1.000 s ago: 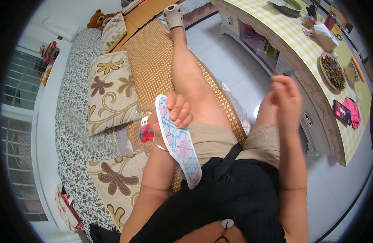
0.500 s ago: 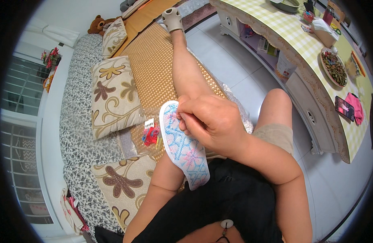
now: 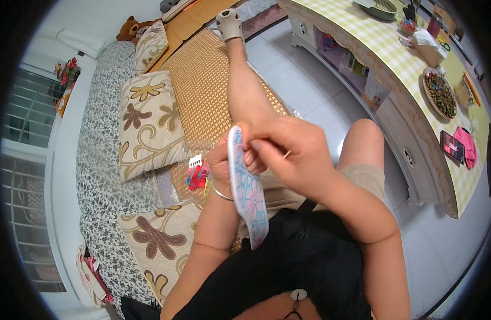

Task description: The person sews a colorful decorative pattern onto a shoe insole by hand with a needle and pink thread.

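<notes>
An embroidered insole (image 3: 248,194), white-edged with a blue and pink stitched pattern, is held up before my body, tilted nearly edge-on. My left hand (image 3: 220,164) grips its upper part from the far side, most of the fingers hidden behind it. My right hand (image 3: 290,152) is closed in a pinch at the insole's near face, close to its top end. A small pale tip shows at the right fingers, but what they pinch is too small to make out. Left of the hands, a bundle of red and blue thread (image 3: 196,177) lies with a white holed card (image 3: 195,161).
Patterned cushions (image 3: 149,122) lie on the sofa at the left, beside a woven mat (image 3: 195,74). To the right stands a cabinet with a checkered cloth (image 3: 400,61), bearing a plate of food (image 3: 440,93), a phone (image 3: 452,146) and a pink cloth (image 3: 468,146).
The insole has turned from facing me to nearly edge-on. My left hand and its bracelet have come into sight behind it. The right hand has shifted slightly right, still pinching.
</notes>
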### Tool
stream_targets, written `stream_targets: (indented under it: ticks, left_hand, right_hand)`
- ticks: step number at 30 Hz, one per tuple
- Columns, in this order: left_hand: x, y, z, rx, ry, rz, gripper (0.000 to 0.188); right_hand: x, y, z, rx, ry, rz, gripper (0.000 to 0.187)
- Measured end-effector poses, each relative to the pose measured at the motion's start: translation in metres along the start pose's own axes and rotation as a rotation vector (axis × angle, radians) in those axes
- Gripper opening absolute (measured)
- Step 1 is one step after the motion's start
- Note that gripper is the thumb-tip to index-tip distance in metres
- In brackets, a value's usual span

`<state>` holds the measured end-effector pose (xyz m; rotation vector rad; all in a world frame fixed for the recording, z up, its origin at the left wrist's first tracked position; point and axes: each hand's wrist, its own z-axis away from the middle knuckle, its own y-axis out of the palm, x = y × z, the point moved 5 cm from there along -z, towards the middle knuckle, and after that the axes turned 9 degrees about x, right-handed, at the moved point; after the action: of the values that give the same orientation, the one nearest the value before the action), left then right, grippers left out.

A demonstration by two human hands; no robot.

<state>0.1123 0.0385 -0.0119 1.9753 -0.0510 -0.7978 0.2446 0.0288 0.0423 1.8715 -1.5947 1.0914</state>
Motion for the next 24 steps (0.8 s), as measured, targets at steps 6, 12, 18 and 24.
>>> stream_targets:
  ticks: [6,12,18,24]
  left_hand:
    - [-0.016,0.013,-0.002,-0.279,-0.081,-0.381,0.013]
    - [-0.02,0.014,-0.001,-0.363,-0.134,-0.605,0.015]
    - [-0.035,0.017,-0.002,-0.508,-0.058,-0.926,0.011]
    - [-0.035,0.025,-0.003,-0.523,0.019,-1.386,0.009]
  right_hand:
    - [-0.038,0.001,0.006,0.118,0.361,-0.599,0.009]
    - [-0.058,0.004,0.013,0.113,0.441,-0.736,0.013]
    - [-0.017,-0.022,-0.004,-0.113,-0.058,0.283,0.024]
    - [-0.004,-0.018,-0.001,-0.105,-0.273,0.323,0.017]
